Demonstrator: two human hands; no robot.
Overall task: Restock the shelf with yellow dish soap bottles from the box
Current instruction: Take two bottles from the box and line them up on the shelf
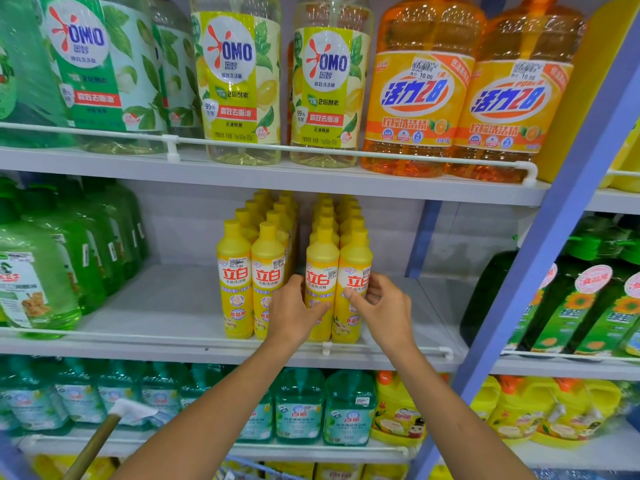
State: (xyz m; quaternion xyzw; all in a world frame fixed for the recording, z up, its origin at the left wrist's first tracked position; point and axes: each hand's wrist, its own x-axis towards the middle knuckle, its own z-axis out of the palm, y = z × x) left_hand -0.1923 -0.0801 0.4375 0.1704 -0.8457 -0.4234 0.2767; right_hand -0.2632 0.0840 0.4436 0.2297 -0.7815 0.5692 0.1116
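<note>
While yellow bottles (235, 278) stand in rows mid-frame on the shelf (156, 306), the left hand (294, 313) grips one front bottle (322, 268). The right hand (384, 306) pinches its neighbour (355, 268).

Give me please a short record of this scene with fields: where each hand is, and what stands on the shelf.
yellow bottles: four rows, upright, on the middle shelf
left hand: grips third-row front bottle
right hand: grips fourth-row front bottle
green jugs: left on same shelf
box: not in view
</note>
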